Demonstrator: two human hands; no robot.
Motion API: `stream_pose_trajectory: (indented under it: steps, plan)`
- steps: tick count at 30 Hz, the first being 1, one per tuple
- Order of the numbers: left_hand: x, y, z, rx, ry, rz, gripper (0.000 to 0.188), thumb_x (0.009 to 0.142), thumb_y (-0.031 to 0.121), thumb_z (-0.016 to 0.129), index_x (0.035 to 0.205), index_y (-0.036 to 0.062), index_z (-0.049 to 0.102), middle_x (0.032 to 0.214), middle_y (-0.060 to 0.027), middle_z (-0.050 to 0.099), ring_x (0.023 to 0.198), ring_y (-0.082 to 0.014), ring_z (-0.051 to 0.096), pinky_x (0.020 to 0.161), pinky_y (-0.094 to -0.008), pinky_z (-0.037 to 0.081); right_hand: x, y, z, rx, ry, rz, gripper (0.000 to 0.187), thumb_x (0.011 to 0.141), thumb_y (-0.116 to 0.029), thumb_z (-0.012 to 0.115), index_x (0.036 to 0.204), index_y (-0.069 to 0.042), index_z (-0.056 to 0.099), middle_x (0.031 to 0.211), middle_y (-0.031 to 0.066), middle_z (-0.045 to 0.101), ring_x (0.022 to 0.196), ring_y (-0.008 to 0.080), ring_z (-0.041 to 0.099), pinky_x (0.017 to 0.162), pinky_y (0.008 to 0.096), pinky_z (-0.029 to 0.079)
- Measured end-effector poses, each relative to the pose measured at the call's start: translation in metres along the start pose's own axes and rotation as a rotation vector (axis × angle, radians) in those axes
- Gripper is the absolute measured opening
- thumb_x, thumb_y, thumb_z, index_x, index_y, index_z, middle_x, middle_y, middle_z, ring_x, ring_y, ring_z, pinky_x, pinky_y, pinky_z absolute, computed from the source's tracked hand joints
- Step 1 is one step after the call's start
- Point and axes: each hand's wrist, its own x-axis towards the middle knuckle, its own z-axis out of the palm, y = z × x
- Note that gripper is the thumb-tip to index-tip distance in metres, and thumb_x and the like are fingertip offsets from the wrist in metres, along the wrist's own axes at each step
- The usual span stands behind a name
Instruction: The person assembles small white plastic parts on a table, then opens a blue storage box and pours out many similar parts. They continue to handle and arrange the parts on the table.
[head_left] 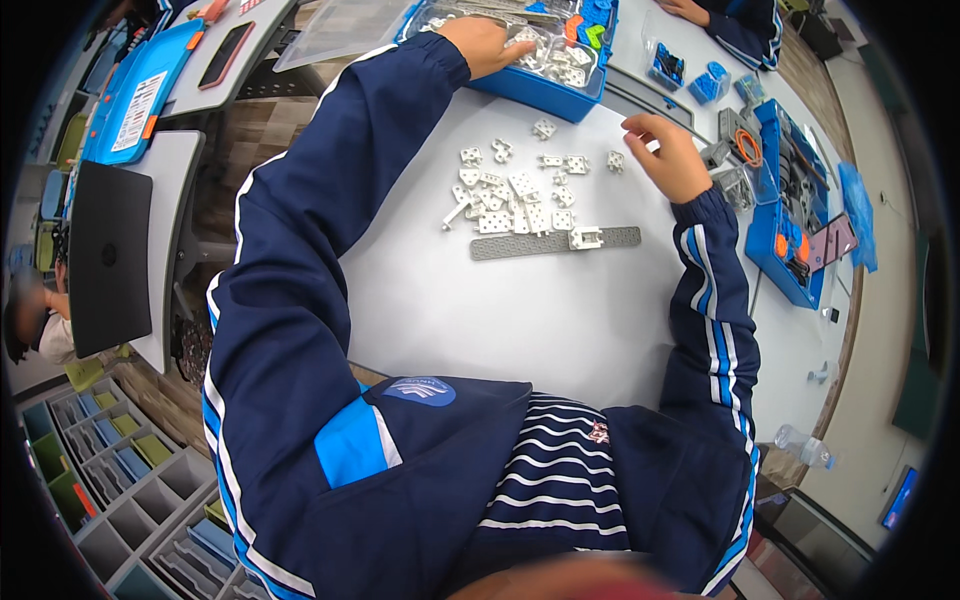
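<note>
My left hand (pixel 483 46) reaches into a blue storage box (pixel 550 97) at the far side of the table. Its fingers are stretched out over white plastic connectors (pixel 568 72) in a clear inner tray; I cannot make out anything in its grasp. Hovering right of the middle, my right hand (pixel 672 160) is loosely bent, thumb and index finger apart, holding nothing. A small white connector (pixel 615 161) lies just left of it. Before both hands is a loose pile of white connectors (pixel 495 222). A grey perforated strip (pixel 510 247) lies below, with a white bracket (pixel 586 238) on it.
A second blue box (pixel 765 245) with cables and parts stands at the right. Small blue-part containers (pixel 708 84) sit near another person's sleeve (pixel 735 45). At left are a dark laptop (pixel 110 258), a blue lid (pixel 150 85) and a phone (pixel 226 55).
</note>
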Motion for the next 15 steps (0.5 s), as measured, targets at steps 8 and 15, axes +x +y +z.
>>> stream_pose_trajectory:
  steps: [8, 15]
  plan:
    - [0.031, -0.045, 0.026, 0.285, -0.101, 0.457, 0.029, 0.102, 0.029, 0.051, 0.115, 0.0076, 0.066, 0.079, -0.0244, 0.066, 0.075, -0.0416, 0.068, 0.065, -0.052, 0.053, -0.027, 0.006, 0.038, 0.123, -0.118, -0.037, 0.041, 0.084, -0.011, 0.078, 0.123, -0.009, 0.067, 0.108, 0.0105, 0.055, 0.092, 0.0215, 0.061, 0.083, 0.0345, 0.055]
    - [0.043, -0.05, 0.01, -0.209, -0.278, 0.098, 0.032, 0.097, 0.026, 0.052, 0.117, 0.0055, 0.065, 0.097, -0.0251, 0.071, 0.089, -0.0378, 0.071, 0.074, -0.049, 0.055, -0.045, -0.005, 0.05, 0.186, -0.062, -0.034, 0.036, 0.087, -0.011, 0.075, 0.122, -0.01, 0.067, 0.108, 0.0085, 0.055, 0.087, 0.0188, 0.058, 0.076, 0.0302, 0.053]
